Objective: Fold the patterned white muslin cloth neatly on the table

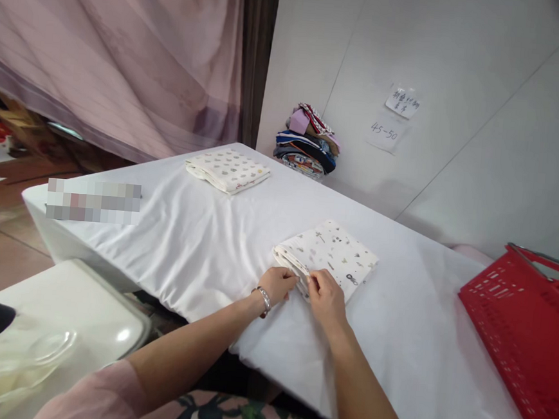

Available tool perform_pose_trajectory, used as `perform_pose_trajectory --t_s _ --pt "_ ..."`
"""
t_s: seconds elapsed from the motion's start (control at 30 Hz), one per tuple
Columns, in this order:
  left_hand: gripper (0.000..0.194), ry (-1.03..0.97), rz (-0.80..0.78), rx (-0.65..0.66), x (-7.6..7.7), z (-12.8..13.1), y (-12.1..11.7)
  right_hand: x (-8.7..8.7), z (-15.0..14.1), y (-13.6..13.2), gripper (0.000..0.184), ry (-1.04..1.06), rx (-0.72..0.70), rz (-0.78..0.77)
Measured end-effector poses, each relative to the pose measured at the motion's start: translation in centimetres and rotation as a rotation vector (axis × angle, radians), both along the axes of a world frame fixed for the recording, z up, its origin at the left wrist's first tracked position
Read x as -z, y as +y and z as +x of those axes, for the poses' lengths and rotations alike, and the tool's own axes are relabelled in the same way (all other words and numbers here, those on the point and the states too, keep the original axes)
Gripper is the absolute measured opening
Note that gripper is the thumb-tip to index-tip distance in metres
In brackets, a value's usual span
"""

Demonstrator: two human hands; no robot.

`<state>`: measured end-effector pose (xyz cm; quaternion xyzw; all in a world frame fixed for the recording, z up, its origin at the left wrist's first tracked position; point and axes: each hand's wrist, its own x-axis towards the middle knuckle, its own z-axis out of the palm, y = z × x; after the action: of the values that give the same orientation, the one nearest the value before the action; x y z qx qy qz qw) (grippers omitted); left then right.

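A folded white cloth (337,253) with small printed figures lies on the white-covered table (405,335) in front of me. Both hands are at its near edge, where the folded layers meet. My left hand (277,285), with a bracelet at the wrist, pinches at the left part of that edge. My right hand (325,297) is closed on the same edge, just to the right, thumb and fingers together on the fabric. Farther back on the table rests a second folded cloth (229,170), white with grey spots.
On the right stands a red plastic basket (525,338). A pile of folded fabrics (308,141) sits beyond the far edge, against the wall. Handwritten paper notes (385,131) hang there. At lower left is a white surface (83,297) with a clear plastic bag (10,369).
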<state>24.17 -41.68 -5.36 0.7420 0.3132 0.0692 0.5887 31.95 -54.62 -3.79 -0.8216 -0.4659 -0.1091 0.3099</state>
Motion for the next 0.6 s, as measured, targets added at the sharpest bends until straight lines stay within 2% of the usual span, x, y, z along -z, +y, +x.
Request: perform_pose_trajectory --t_s 0.23,0.47,0.6 --pt "0.031 0.059 -0.050 0.030 -0.53 0.84 0.30 0.12 0.05 0.05 0.019 -0.009 -0.007 -0.008" --pt "0.022 0.079 -0.069 -0.012 -0.44 0.90 0.40 0.25 -0.01 0.10 0.018 -0.033 -0.010 0.014" --pt "0.024 0.059 -0.094 -0.002 -0.65 0.68 0.40 0.38 -0.11 0.25 0.019 -0.099 -0.024 -0.005"
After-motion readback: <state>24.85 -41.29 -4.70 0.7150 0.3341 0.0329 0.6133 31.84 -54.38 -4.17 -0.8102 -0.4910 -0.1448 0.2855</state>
